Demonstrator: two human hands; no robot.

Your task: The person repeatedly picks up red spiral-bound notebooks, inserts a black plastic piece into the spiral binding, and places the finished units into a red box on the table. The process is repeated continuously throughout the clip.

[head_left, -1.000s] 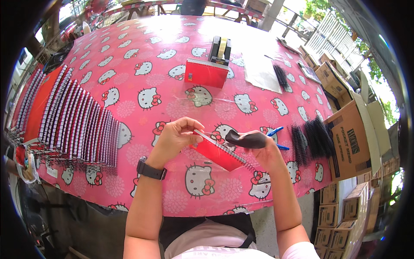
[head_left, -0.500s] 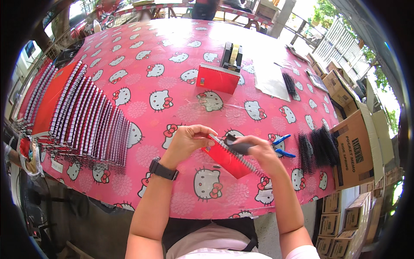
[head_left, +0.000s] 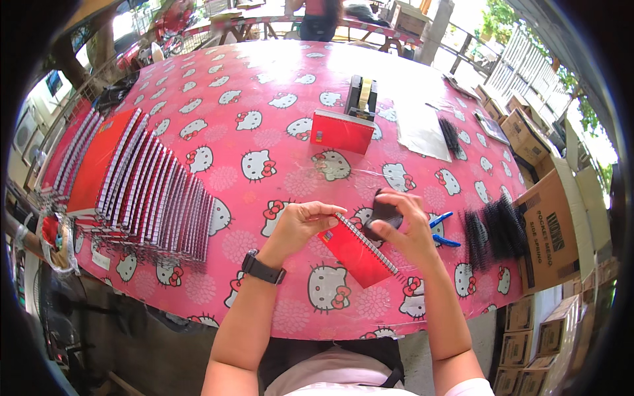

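My left hand [head_left: 308, 226] pinches the upper end of a small red spiral notebook [head_left: 356, 254], which slants down to the right above the pink tablecloth. A wire coil [head_left: 378, 253] runs through the holes along its right edge, with a loose end sticking out past the lower corner. Beside the coil, my right hand [head_left: 411, 228] is curled around a dark, rounded block [head_left: 385, 216], whose exact kind I cannot make out. Just right of that hand lie blue-handled pliers [head_left: 444, 231].
Red spiral notebooks [head_left: 142, 188] stand stacked at the left. A tape dispenser [head_left: 361, 98] sits behind a red pad [head_left: 342, 132]. Black coils [head_left: 495, 231] lie near an open cardboard box [head_left: 555, 228] at the right. A person [head_left: 318, 21] is at the far table.
My right hand has lifted the dark block away from the coil and turned it more upright. The left hand keeps its pinch on the notebook. The whole view has shifted slightly.
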